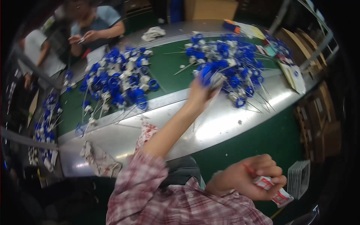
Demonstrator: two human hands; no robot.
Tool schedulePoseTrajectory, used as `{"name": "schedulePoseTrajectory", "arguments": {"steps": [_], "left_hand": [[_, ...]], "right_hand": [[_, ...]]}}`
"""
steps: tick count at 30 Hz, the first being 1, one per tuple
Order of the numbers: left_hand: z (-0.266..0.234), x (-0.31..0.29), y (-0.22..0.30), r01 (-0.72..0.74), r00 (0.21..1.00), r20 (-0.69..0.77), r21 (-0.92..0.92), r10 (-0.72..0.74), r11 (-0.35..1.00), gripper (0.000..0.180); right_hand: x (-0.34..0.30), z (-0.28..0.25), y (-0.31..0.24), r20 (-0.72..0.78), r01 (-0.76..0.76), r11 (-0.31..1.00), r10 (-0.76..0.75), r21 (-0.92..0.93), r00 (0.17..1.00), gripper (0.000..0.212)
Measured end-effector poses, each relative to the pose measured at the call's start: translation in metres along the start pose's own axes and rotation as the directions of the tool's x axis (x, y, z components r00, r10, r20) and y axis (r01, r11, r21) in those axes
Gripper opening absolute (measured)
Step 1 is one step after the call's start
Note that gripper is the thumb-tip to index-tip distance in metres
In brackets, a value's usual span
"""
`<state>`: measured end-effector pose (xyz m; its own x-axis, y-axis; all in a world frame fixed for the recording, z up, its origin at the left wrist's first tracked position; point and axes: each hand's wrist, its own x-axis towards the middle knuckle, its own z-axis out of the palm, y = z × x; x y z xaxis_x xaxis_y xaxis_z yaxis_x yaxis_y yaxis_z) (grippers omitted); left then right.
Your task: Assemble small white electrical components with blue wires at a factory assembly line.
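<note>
My left hand (199, 92) reaches over the near left side of the right-hand pile, blurred by motion. Its fingers are closed on a blue coiled part (207, 73) with a whitish piece beside it; the blur hides the exact grip. The pile (234, 80) holds many blue rings, white blocks and thin pale stems or ties. Low on the right, in front of my body, my right hand (258, 178) is closed around a red-and-white printed strip (282, 197), perhaps a packet, whose end sticks out below the fingers. A small red piece (249, 168) shows by its thumb.
Another similar pile (120, 80) covers the left of the green-topped metal table (225, 123). Crumpled cloths (99, 161) lie along its near edge. A person (92, 30) works across the table, another (41, 52) at far left. Cardboard boxes (318, 112) and a clear plastic bin (299, 180) stand right.
</note>
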<state>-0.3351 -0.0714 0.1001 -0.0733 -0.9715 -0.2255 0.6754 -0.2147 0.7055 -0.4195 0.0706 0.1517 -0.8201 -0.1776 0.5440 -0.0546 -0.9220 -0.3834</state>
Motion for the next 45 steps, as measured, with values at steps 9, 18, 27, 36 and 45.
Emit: {"name": "schedulePoseTrajectory", "arguments": {"steps": [9,18,27,36,45], "left_hand": [[0.015,0.111,0.008,-0.435,0.843,0.418,0.900,0.339,-0.027,0.071],[-0.219,-0.128,0.130,-0.120,0.696,-0.011,0.984,0.718,0.132,0.014],[-0.407,-0.134,0.168,0.327,0.817,0.064,0.767,0.573,-0.552,0.021],[-0.401,-0.172,0.194,0.357,0.741,0.025,0.832,0.671,-0.425,0.034],[-0.350,-0.246,0.243,-0.024,0.168,0.106,0.994,0.980,-0.103,0.047]], "right_hand": [[-0.019,0.012,-0.004,0.022,-0.126,0.991,0.125,0.053,0.992,0.022],[-0.073,0.035,-0.008,0.216,-0.267,0.962,0.249,0.055,0.944,0.021],[-0.132,0.071,-0.027,0.385,-0.328,0.944,0.290,0.036,0.876,0.018],[-0.167,0.071,-0.020,0.593,-0.321,0.946,0.284,-0.045,0.754,0.018],[-0.219,-0.055,0.064,0.714,-0.209,0.829,0.555,-0.519,0.428,0.015]]}}
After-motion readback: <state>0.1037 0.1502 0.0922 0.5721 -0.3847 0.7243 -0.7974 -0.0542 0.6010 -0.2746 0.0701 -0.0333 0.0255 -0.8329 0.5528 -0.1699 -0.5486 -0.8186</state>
